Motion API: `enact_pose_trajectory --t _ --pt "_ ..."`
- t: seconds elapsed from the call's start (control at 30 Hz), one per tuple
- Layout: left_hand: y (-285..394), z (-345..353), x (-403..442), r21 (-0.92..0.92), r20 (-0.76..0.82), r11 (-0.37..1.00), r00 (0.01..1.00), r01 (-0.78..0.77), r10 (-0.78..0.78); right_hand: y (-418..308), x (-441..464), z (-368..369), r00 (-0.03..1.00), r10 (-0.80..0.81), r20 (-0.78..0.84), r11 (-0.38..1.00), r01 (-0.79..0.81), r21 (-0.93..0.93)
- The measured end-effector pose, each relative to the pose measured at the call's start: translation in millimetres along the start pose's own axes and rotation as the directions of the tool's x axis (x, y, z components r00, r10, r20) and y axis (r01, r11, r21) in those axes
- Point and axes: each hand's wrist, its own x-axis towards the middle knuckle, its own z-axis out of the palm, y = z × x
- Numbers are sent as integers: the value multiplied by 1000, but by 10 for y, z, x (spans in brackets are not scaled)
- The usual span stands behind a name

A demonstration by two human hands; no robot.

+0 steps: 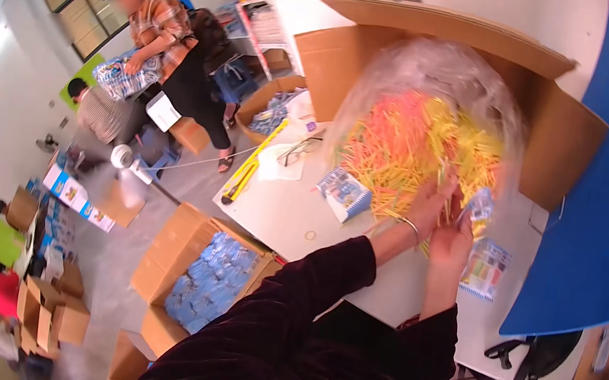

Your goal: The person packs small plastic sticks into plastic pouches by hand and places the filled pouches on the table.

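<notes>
A clear plastic bag (454, 68) full of thin yellow and orange sticks (402, 138) lies open in a cardboard box. My left hand (422, 208), with a bracelet at the wrist, is at the front edge of the pile. Its fingers are pressed together, and what they hold is hidden. Close beside it, my right hand (452, 245) grips a small clear-and-blue packet (480, 206). One printed blue packet (346, 195) lies left of my hands, and another packet (486, 270) rests to the right on the white table (306, 230).
A yellow ruler (254, 163), glasses (300, 151) and a rubber band (310, 235) lie on the table. Left of it, a cardboard box (170, 248) holds many blue packets (212, 283). A blue panel (603, 184) stands right. Several people are farther off, one standing (166, 30) with packets.
</notes>
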Motion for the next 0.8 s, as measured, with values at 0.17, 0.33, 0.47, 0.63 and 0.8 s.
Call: enact_pose_trajectory --t 0.17,0.33,0.47,0.63,0.8 --pt "-48 -13 -75 26 77 997 994 -79 77 20 50 -40 995 -38 -92 997 32 -64" --pt "-224 -47 35 45 -50 995 995 -88 90 24 121 -126 999 -21 -35 996 18 -86" --pt "-53 17 -68 29 -106 999 994 -19 22 22 99 -140 999 -13 40 992 18 -123" --pt "-176 -53 8 214 -96 977 995 19 1 78 -44 18 997 -66 -31 992 62 -107" --pt "-136 -23 -27 -51 64 996 995 -72 75 107 -68 119 980 -165 -111 984 155 -92"
